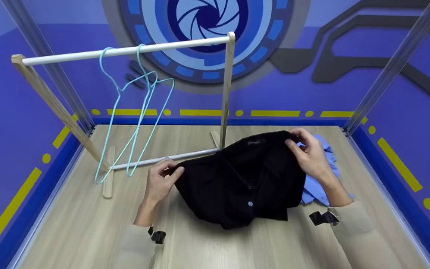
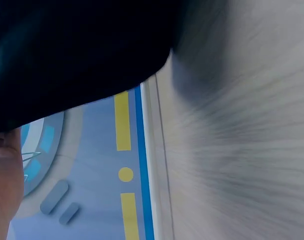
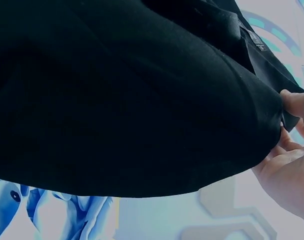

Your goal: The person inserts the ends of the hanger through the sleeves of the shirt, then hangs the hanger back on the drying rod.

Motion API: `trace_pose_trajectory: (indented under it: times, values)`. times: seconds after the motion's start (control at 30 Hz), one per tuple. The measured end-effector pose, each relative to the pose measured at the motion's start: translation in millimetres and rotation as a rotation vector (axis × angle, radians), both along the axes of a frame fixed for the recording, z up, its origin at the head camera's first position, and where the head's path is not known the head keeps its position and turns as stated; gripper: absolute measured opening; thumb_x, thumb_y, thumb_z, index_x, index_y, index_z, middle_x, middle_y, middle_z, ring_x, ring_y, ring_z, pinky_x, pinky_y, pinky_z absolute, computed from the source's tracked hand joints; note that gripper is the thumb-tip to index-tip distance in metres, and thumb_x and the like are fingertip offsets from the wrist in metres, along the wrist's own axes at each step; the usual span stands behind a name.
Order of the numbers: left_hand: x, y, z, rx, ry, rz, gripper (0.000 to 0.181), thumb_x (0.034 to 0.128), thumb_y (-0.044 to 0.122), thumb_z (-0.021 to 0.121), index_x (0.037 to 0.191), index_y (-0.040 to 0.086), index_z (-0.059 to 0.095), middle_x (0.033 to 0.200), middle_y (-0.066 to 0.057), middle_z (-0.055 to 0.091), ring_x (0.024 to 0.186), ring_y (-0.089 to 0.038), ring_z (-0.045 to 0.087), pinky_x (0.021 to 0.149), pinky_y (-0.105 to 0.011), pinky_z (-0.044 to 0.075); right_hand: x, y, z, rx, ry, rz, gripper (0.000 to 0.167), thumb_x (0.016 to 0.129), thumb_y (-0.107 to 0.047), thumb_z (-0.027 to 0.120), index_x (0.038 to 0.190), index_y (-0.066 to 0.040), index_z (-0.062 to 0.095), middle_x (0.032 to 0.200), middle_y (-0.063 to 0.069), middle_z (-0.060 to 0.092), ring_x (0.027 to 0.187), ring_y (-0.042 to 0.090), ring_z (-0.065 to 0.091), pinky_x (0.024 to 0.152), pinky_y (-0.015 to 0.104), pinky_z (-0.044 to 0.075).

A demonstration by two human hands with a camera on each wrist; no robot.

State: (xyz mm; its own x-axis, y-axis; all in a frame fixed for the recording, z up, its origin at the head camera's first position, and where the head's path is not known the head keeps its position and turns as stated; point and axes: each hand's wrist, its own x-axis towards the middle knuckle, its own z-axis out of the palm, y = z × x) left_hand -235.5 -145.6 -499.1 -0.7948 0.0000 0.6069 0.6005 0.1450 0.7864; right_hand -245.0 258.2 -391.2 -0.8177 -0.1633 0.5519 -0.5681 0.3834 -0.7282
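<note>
Both hands hold up a black garment [image 1: 237,186] by its upper edge, stretched between them above the table. It has a small label inside that edge and a pale button lower on the front; whether it is trousers, shorts or a skirt I cannot tell. My left hand [image 1: 161,181] pinches its left corner between thumb and fingers. At the right corner, my right hand [image 1: 310,155] pinches the cloth the same way, seen also in the right wrist view, where the hand [image 3: 291,155] is at the right edge. Dark cloth [image 2: 67,55] fills much of the left wrist view.
A wooden rack with a white rail [image 1: 185,45] stands at the back left. Two light-blue hangers [image 1: 116,108] hang from it. A crumpled blue garment [image 1: 315,190] lies on the table [image 1: 77,224] behind my right hand. Blue walls [image 1: 405,123] enclose the sides and back.
</note>
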Motion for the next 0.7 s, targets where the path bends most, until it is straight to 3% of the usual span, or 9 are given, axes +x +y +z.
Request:
trace_pose_trajectory:
  times: [0.13, 0.27, 0.4, 0.53, 0.7]
  values:
    - [-9.8, -4.0, -12.8, -0.084, 0.037, 0.102, 0.007, 0.0863, -0.005, 0.078, 0.085, 0.001, 0.074, 0.080, -0.008, 0.065, 0.074, -0.011, 0.056, 0.055, -0.017, 0.043, -0.8, 0, -0.6, 0.002, 0.005, 0.002, 0.014, 0.099, 0.009, 0.061, 0.112, 0.011, 0.064, 0.100, 0.019, 0.065, 0.084, 0.025, 0.061, 0.061, 0.019, 0.045]
    - [-12.1, -8.4, -12.2, -0.183, 0.090, 0.163, 0.004, 0.0879, 0.003, 0.080, 0.089, 0.004, 0.076, 0.081, 0.001, 0.066, 0.075, -0.013, 0.059, 0.059, -0.018, 0.045, -1.3, 0, -1.2, -0.002, 0.013, 0.007, 0.013, 0.098, 0.010, 0.060, 0.111, 0.011, 0.064, 0.099, 0.019, 0.065, 0.083, 0.027, 0.061, 0.061, 0.019, 0.046]
    - [-10.9, -12.6, -6.7, -0.295, 0.137, 0.242, 0.004, 0.0898, 0.009, 0.080, 0.092, 0.006, 0.077, 0.084, 0.004, 0.068, 0.077, -0.014, 0.062, 0.069, -0.025, 0.048, -1.0, 1, -2.8, -0.004, -0.009, 0.012, 0.014, 0.099, 0.009, 0.061, 0.112, 0.011, 0.064, 0.101, 0.019, 0.065, 0.085, 0.027, 0.063, 0.063, 0.020, 0.048]
    - [-9.2, -13.8, 2.6, -0.352, 0.160, 0.374, 0.007, 0.0889, 0.010, 0.080, 0.091, 0.004, 0.077, 0.083, -0.002, 0.068, 0.077, -0.020, 0.066, 0.071, -0.035, 0.051, -0.6, 0, -5.2, -0.013, -0.042, 0.024, 0.016, 0.099, 0.008, 0.060, 0.115, 0.011, 0.063, 0.105, 0.018, 0.065, 0.089, 0.023, 0.066, 0.068, 0.022, 0.052]
    - [-7.3, -8.7, 13.0, -0.354, 0.088, 0.530, 0.011, 0.0892, 0.011, 0.077, 0.090, 0.001, 0.075, 0.086, -0.009, 0.069, 0.080, -0.030, 0.068, 0.072, -0.045, 0.053, -0.4, 0, -8.7, -0.030, -0.066, 0.068, 0.017, 0.101, 0.008, 0.058, 0.117, 0.011, 0.062, 0.106, 0.017, 0.064, 0.087, 0.020, 0.067, 0.067, 0.023, 0.051]
